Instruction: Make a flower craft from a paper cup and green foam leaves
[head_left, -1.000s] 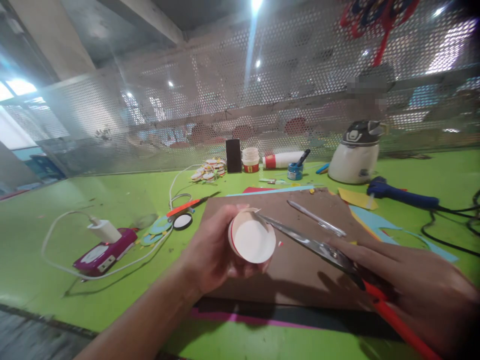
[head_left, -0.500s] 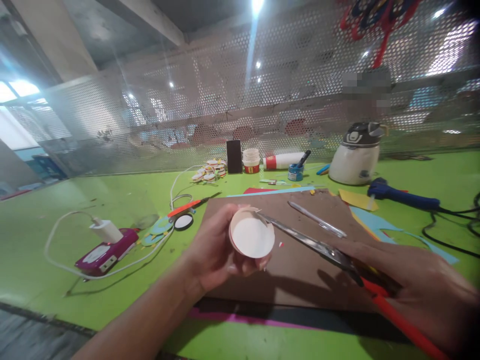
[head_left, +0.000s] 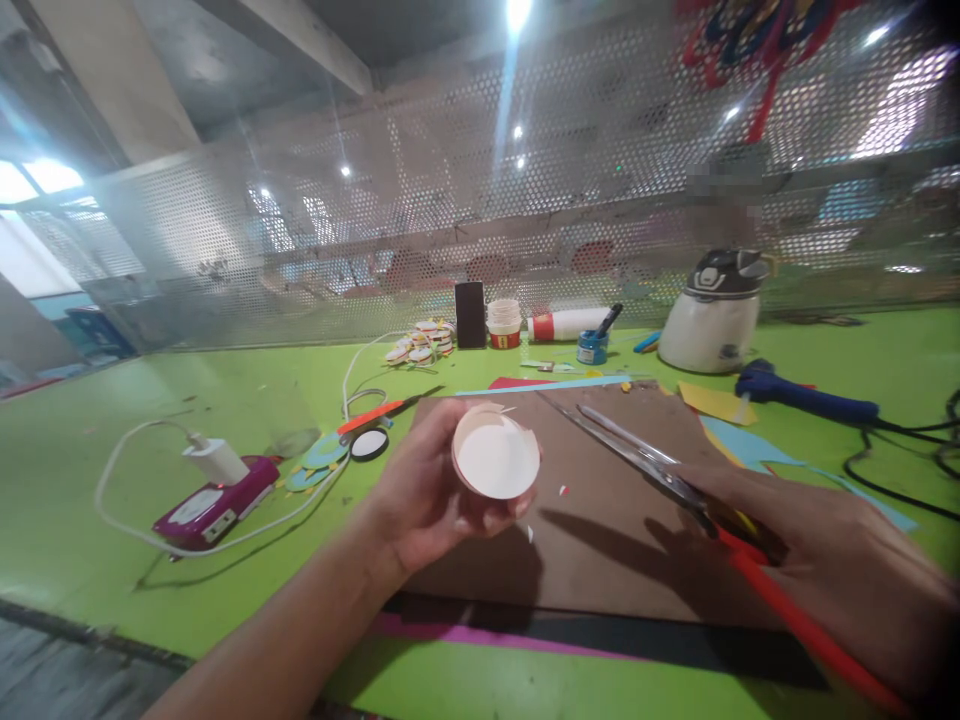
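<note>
From where I stand, the small paper cup (head_left: 496, 458) is up in the air over the brown board (head_left: 585, 470), its mouth tipped toward the person. The left hand (head_left: 427, 490) is wrapped around its side, thumb near the rim and fingers curled underneath, presumably to steady the thin wall while leaving the uneven upper edge exposed. A little sliver sticks out at that far edge.

The right hand (head_left: 832, 540) is closed around the red handles of long scissors (head_left: 679, 488). The blades point toward the cup but lie clear of it, looking nearly together; held out to the side like that, they likely leave a plain view of the rim.

Below, a tiny red-and-white scrap (head_left: 564, 490) lies on the board, which probably spares the green table (head_left: 60, 430). A clear pen (head_left: 611, 428) lies just beyond the blades, handy to the right hand.

Further out, an orange craft knife (head_left: 371, 417) rests on the left, with a purple power strip (head_left: 247, 490) nearer the table's edge. At the back, a dark phone (head_left: 470, 315) stands upright beside stacked paper cups (head_left: 503, 325), seemingly parked out of the way.
</note>
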